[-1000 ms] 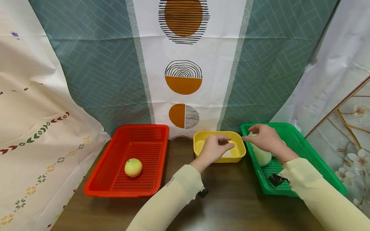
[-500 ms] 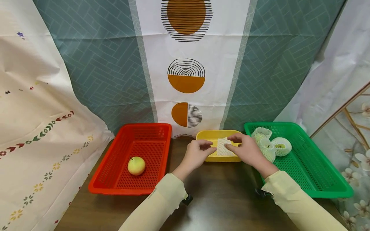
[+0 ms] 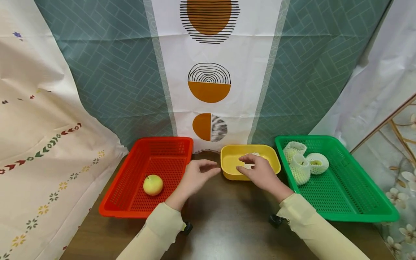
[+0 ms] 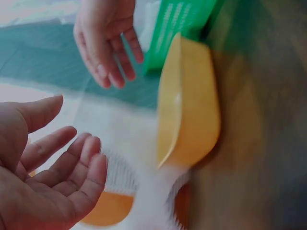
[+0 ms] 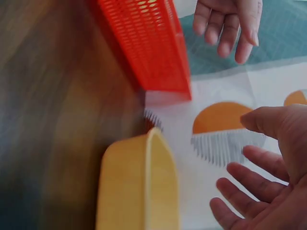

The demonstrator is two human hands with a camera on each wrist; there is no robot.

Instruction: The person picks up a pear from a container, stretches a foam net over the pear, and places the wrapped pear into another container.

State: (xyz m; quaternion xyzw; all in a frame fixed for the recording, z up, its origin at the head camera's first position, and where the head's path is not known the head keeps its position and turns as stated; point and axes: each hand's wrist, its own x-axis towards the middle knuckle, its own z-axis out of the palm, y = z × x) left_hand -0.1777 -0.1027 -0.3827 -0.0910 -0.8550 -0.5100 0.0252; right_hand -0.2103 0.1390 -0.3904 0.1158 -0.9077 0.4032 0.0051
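Note:
My left hand [image 3: 196,177] hovers between the red basket [image 3: 107,202] and the yellow container [image 3: 227,176], with relaxed, parted fingers holding nothing. Over the front right of that container hangs my right hand [image 3: 260,174], likewise loose and holding nothing. Behind its fingers a white foam net [image 3: 256,154] lies in the container, partly hidden. A round yellow pear [image 3: 153,185] sits bare in the red basket. Each wrist view shows both hands, the near left hand [image 4: 57,167] and the near right hand [image 5: 264,177] with nothing in the fingers.
At the right, a green basket [image 3: 370,216] holds several pieces in white foam nets [image 3: 299,169]; a pear stem end shows in one. Patterned cloth [image 3: 130,72] hangs behind and at both sides. The brown wooden table [image 3: 227,224] extends toward me.
My right hand has moved left from above the green basket to the yellow container. My left hand has moved left, away from that container, toward the red basket. The pear stays put.

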